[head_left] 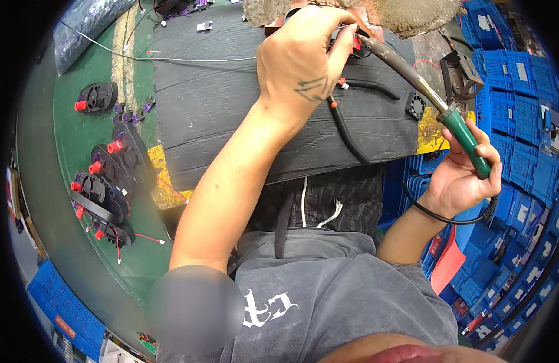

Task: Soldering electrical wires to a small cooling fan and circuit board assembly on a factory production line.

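My right hand (461, 178) is wrapped round the green handle of a soldering iron (460, 128). Its metal shaft slants up and left, and the tip ends close to my left fingertips. At the top middle, my left hand (297, 57) is closed in a pinch. A thin grey solder wire (194, 60) comes in from the left and runs into that hand. Beneath the fingers lies a small part with red and black pieces, mostly hidden by the hand. Black sleeved cables (350, 140) lie on the dark board just below.
The ridged black board (213, 115) covers the green bench. On the left lie several black round housings (131, 151) with red connectors. A small black fan (415, 106) and a dark metal bracket (461, 75) sit at right. Blue bins (515, 78) are stacked beyond. A stone-like slab (406, 15) is at the top.
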Tool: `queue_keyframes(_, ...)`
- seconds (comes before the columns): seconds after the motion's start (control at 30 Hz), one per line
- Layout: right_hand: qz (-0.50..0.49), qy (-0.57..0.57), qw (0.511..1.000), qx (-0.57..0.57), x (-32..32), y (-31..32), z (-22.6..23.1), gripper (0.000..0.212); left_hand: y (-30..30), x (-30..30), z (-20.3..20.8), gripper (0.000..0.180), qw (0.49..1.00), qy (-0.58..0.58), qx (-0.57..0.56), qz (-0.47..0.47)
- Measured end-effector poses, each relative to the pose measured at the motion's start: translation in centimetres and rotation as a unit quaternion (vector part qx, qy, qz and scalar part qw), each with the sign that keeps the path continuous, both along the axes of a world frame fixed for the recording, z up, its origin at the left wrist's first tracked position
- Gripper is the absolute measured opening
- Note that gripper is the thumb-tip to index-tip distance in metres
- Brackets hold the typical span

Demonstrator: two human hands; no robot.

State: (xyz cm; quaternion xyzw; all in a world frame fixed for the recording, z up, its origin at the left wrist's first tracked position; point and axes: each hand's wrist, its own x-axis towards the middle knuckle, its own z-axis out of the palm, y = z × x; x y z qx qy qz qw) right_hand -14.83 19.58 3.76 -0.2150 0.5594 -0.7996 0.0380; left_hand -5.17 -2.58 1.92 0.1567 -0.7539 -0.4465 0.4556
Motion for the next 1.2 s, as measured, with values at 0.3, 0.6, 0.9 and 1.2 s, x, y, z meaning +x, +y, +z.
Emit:
queue_keyframes(0.3,0.014,0.004,1.0,0.009,-0.3,0.5,0.1,0.041,0.0,0.1,-0.1,0.012,1.0,0.0,-0.002,0.002)
queue_keyframes(0.6,0.02,0.001,1.0,-0.004,-0.2,0.4,0.3,0.041,-1.7,-2.4,-3.3,0.014,0.953,0.236,-0.189,0.009)
queue_keyframes(0.9,-0.006,0.01,1.0,-0.004,-0.2,0.2,0.4,0.044,0.4,-0.1,0.1,0.015,0.999,-0.041,-0.006,-0.003)
queue_keyframes(1.2,-0.009,0.013,1.0,0.003,-0.2,0.0,0.3,0.044,0.6,-0.2,-0.1,0.015,0.999,0.008,0.022,-0.047)
